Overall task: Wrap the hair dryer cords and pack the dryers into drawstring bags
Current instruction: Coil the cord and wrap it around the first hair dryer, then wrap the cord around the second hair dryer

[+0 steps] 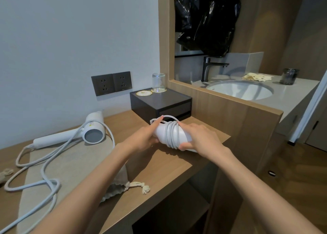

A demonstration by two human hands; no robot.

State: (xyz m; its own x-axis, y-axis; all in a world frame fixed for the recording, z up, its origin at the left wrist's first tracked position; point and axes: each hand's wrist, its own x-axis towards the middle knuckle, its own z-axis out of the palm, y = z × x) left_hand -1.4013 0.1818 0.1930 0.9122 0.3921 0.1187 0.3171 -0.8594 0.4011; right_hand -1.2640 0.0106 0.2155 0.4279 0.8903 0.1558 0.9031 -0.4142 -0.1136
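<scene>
While a bag (70,166) is lying flat on the tabletop (168,164) nearest us, we are working just beyond it, holding one dryer (161,131) above the wood. Our left hand (145,138) is gripping its end, with the fingers (158,120) reaching up to the last slack loop of cord (171,134). Our right hand (201,138) is curling round the body, pressing on the tight coils. We are judging the wrapping of this one as nearly done. Next we are needing to tuck that loop so the coils are not springing free, without loosening either grip. Farther left, the second dryer (92,126) is resting on the bag, its loose cord (53,181) sprawling unwrapped. Bagging is calling for lifting it off first.
</scene>
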